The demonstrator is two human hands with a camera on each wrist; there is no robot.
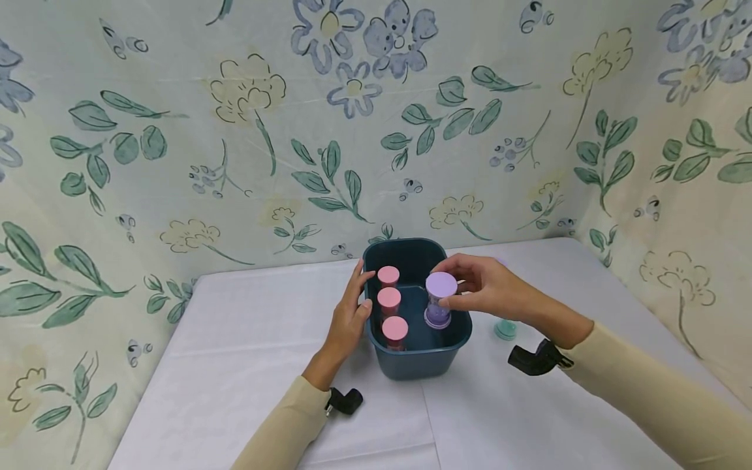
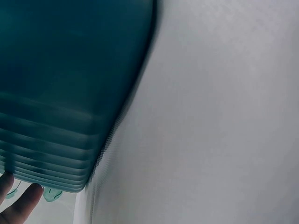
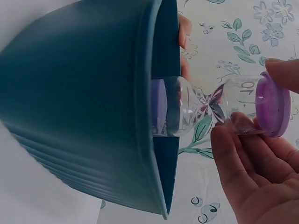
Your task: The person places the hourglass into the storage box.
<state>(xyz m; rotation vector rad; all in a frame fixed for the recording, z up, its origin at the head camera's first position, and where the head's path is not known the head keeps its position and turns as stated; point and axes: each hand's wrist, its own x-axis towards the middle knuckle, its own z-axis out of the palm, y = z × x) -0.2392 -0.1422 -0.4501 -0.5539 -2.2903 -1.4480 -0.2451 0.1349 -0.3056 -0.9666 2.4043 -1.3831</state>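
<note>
Head view: a white table (image 1: 252, 365) is backed by floral cloth (image 1: 352, 163). A teal bin (image 1: 417, 365) is touched at nine o'clock by the left hand (image 1: 346, 323), fingers extended; inside, at three, a purple hourglass (image 1: 440, 287) is pinched by the right hand (image 1: 493, 284).

Left wrist view: the bin's edge is met by fingertips at eight o'clock.

Right wrist view: the hourglass's outer end is grasped from four o'clock.

Flwr-print wall cloth (image 1: 376, 143) behind wht-covered tbl (image 1: 252, 339).
</note>
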